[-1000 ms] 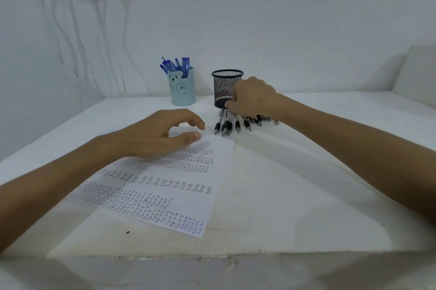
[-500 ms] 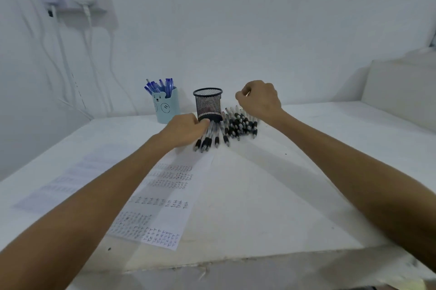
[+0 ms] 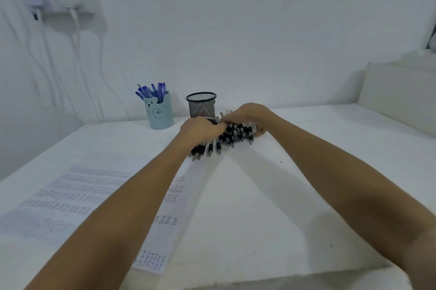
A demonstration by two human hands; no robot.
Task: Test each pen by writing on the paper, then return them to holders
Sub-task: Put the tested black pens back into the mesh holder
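Cupping the pens (image 3: 238, 133) from nine and three o'clock, left hand (image 3: 200, 130) and right hand (image 3: 250, 113) are gripping them (holder (image 3: 201, 106) at twelve).

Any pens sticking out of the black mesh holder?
No: nothing rises above the rim of the mesh holder; the black pens lie heaped on the table beside it.

Desk tally: we're counting by kind.
We're seeing 1 blue bear cup (image 3: 160, 113) & 1 black mesh cup (image 3: 201, 106); approx. 7 blue pens (image 3: 151, 91); 2 written sheets (image 3: 70, 197); black pens (image 3: 236, 131) too bunched for an exact no.
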